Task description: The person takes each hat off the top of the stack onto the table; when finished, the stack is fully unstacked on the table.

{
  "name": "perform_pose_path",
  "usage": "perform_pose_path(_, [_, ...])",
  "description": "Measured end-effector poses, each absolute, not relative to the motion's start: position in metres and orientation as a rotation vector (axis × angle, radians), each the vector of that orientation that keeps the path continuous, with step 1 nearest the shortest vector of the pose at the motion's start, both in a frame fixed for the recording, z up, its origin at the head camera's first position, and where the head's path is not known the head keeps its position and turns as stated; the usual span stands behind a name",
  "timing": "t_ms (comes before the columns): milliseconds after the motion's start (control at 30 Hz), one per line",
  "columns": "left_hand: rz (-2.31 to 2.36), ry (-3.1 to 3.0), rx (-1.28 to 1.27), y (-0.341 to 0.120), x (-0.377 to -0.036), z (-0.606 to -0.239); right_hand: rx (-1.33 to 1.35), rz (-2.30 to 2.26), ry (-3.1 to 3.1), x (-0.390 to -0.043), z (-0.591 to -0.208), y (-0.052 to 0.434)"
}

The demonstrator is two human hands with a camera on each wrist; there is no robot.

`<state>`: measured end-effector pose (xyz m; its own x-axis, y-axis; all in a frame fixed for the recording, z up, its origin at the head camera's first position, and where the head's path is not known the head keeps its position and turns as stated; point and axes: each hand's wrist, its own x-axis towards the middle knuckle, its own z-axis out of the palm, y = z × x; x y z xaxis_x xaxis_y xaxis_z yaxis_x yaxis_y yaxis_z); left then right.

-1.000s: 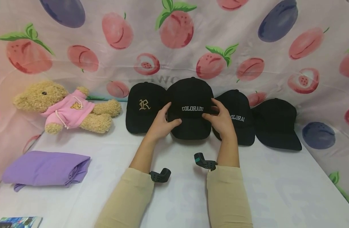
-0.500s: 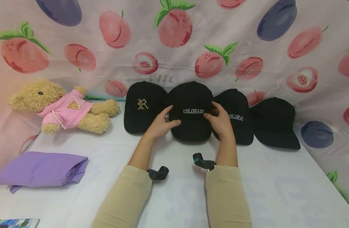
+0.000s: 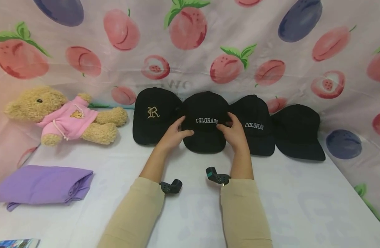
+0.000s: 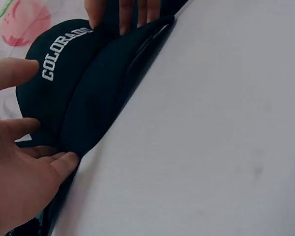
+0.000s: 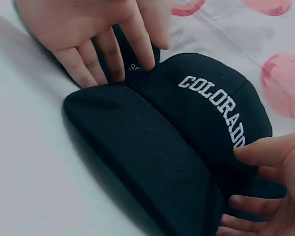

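Observation:
A black baseball cap with white COLORADO lettering [image 3: 205,139] stands between my two hands, brim toward me. My left hand [image 3: 172,136] is at its left side, fingers fairly straight, the thumb by the base of the brim. On the other side, my right hand [image 3: 235,132] touches the cap, its thumb at the end of the lettering and extended fingers along the side. To the left is a black cap with a gold R [image 3: 154,129]. A second COLORADO cap [image 3: 255,137] stands to the right, its last letters out of sight, then a black cap [image 3: 297,132] with no lettering visible.
A teddy bear in a pink hoodie [image 3: 72,119] lies at the back left. Nearer me is a folded purple cloth [image 3: 44,184], and part of a colourful flat item [image 3: 16,243] shows at the corner. A fruit-print curtain [image 3: 190,72] hangs behind the white table [image 3: 190,213].
The middle COLORADO cap has come down and shifted slightly left, my hands staying at its sides. More lettering of the second COLORADO cap shows. The whole view has drifted a little.

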<state>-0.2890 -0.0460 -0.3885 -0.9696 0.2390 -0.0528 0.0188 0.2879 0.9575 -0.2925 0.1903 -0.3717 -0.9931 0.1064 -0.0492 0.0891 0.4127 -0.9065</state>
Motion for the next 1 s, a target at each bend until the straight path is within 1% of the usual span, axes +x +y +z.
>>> perform_pose_path(300, [1.752,2.435,0.111,-0.039,-0.284,-0.390,-0.143,1.797,-2.599,-0.295,-0.382,0.181])
perform_pose_path(500, [1.778,2.438,0.061,-0.030,-0.281,-0.388,-0.164,1.822,-2.575,-0.297,-0.385,0.181])
perform_pose_path(833, [1.845,2.390,0.078,-0.026,-0.282,-0.392,-0.219,1.879,-2.463,-0.298,-0.388,0.176])
perform_pose_path(1000, [1.887,2.346,0.109,-0.030,-0.285,-0.394,-0.296,1.983,-2.327,-0.299,-0.388,0.173])
